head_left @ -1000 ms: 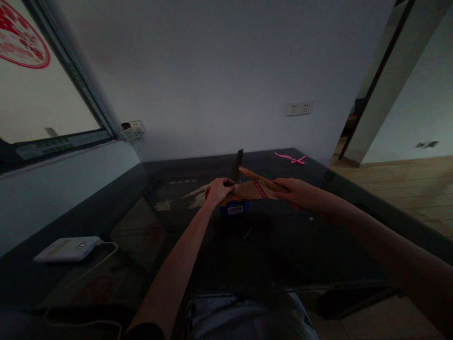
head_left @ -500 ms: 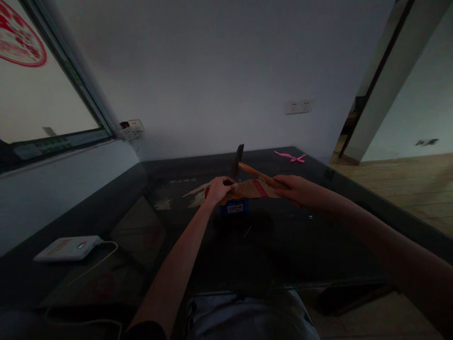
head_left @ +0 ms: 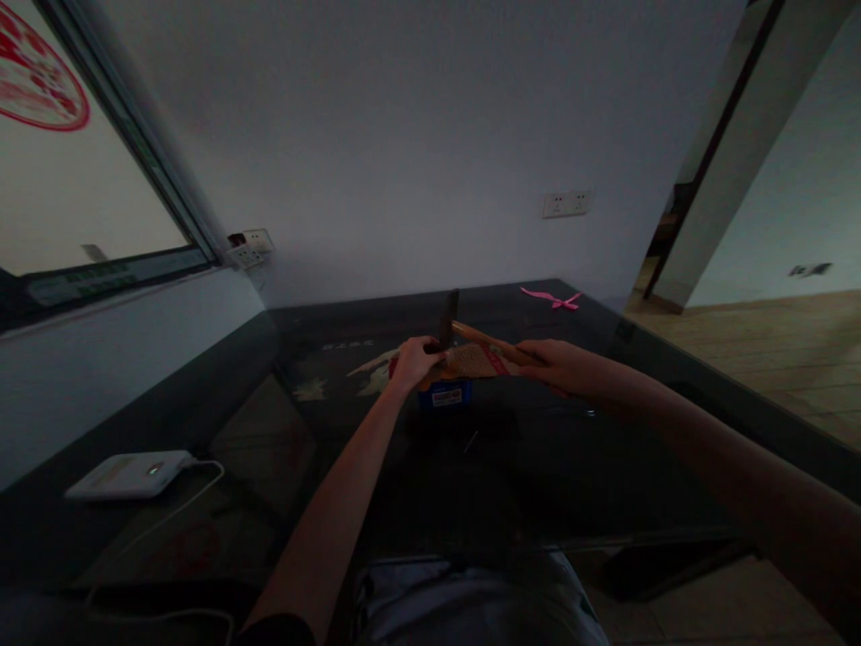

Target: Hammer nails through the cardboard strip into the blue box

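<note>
My right hand [head_left: 558, 366] is wrapped round the wooden handle of a hammer [head_left: 481, 338]. The dark head stands at the handle's far left end, just beside the fingers of my left hand. My left hand [head_left: 415, 361] is closed in a pinch over a brown patterned sheet with a red stripe [head_left: 474, 361], like cardboard or packaging; what is between the fingertips is too small to tell. Under the sheet sits a blue box [head_left: 445, 393] with a white label, on the dark table.
A thin light-coloured sliver [head_left: 472, 440] lies on the dark table [head_left: 552, 484] in front of the box. A white power bank [head_left: 127, 475] with a cable is at the left. A pink ribbon [head_left: 555, 300] lies at the back right, near the wall.
The hammer's head has come down, closer to the left fingers and the sheet. My right hand is slightly lower; my left hand keeps its place.
</note>
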The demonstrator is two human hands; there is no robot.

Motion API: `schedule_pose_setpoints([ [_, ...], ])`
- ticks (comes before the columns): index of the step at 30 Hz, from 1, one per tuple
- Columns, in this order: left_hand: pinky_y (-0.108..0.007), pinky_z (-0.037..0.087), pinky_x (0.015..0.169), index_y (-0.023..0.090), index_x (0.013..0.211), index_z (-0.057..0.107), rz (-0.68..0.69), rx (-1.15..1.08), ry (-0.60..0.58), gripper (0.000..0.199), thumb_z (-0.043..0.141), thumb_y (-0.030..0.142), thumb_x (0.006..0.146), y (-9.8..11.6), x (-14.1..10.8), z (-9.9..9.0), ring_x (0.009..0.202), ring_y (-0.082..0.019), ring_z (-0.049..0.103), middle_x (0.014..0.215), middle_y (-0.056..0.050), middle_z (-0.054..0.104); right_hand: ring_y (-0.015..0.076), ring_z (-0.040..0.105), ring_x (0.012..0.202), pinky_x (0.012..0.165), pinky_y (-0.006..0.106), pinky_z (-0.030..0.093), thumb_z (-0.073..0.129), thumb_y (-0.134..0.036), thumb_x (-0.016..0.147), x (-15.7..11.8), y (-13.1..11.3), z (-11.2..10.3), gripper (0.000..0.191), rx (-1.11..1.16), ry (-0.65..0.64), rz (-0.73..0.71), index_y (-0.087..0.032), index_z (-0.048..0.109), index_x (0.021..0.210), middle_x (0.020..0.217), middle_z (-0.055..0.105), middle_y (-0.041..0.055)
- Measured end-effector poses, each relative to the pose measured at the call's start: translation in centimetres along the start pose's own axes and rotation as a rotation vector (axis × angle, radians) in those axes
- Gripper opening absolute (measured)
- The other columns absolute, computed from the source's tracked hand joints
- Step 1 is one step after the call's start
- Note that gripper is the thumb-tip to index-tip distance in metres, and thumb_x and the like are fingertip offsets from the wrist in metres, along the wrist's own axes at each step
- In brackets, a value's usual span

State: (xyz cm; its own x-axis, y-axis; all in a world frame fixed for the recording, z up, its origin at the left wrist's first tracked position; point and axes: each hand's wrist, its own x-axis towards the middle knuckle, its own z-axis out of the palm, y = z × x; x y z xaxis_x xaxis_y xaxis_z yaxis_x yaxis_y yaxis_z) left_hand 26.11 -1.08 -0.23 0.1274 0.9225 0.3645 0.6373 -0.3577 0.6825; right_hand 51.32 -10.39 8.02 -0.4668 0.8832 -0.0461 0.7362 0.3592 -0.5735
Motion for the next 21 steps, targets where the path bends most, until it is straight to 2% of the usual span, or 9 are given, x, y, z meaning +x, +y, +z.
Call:
schedule_pose_setpoints([
  [9, -0.025, 0.047, 0.069, 0.013, 0.078, 0.070, 0.014, 0.003, -0.010, 0.011, 0.067, 0.018, 0.069, 0.5, -0.1, -0.2, 0.073, -0.016, 0.063, 0.080, -0.006, 0.070, 0.0070, 0.040, 0.040, 0.035, 0.021, 0.031, 0.050, -0.027, 0.083, -0.3, -0.6, -0.7, 0.011, 0.045, 0.048, -0.024, -0.017, 0.052, 0.088, 0.060, 0.043, -0.0029],
  [14, -0.026, 0.047, 0.069, 0.014, 0.080, 0.070, 0.015, 0.042, -0.005, 0.015, 0.068, 0.022, 0.069, 0.1, 0.0, -0.2, 0.073, -0.017, 0.063, 0.081, -0.006, 0.070, 0.0066, 0.040, 0.040, 0.034, 0.019, 0.030, 0.053, -0.031, 0.082, -0.1, -0.3, -0.2, 0.016, 0.074, 0.008, -0.021, -0.017, 0.053, 0.088, 0.060, 0.043, -0.0034],
  [18, -0.025, 0.047, 0.069, 0.014, 0.079, 0.070, 0.019, 0.020, -0.013, 0.012, 0.067, 0.021, 0.069, 0.0, 0.0, -0.1, 0.074, -0.017, 0.063, 0.080, -0.006, 0.070, 0.0060, 0.039, 0.038, 0.033, 0.019, 0.028, 0.055, -0.032, 0.080, -0.2, 0.7, -0.1, 0.019, 0.188, 0.050, -0.028, -0.016, 0.053, 0.090, 0.058, 0.042, -0.0049],
  [21, -0.026, 0.048, 0.070, 0.014, 0.079, 0.069, 0.043, 0.006, -0.012, 0.011, 0.066, 0.020, 0.069, 0.0, -0.1, -0.1, 0.073, -0.016, 0.063, 0.079, -0.006, 0.070, 0.0059, 0.039, 0.038, 0.033, 0.019, 0.029, 0.056, -0.035, 0.079, -0.9, 1.3, 0.5, 0.025, 0.374, 0.108, -0.016, -0.016, 0.053, 0.096, 0.058, 0.043, -0.0057],
])
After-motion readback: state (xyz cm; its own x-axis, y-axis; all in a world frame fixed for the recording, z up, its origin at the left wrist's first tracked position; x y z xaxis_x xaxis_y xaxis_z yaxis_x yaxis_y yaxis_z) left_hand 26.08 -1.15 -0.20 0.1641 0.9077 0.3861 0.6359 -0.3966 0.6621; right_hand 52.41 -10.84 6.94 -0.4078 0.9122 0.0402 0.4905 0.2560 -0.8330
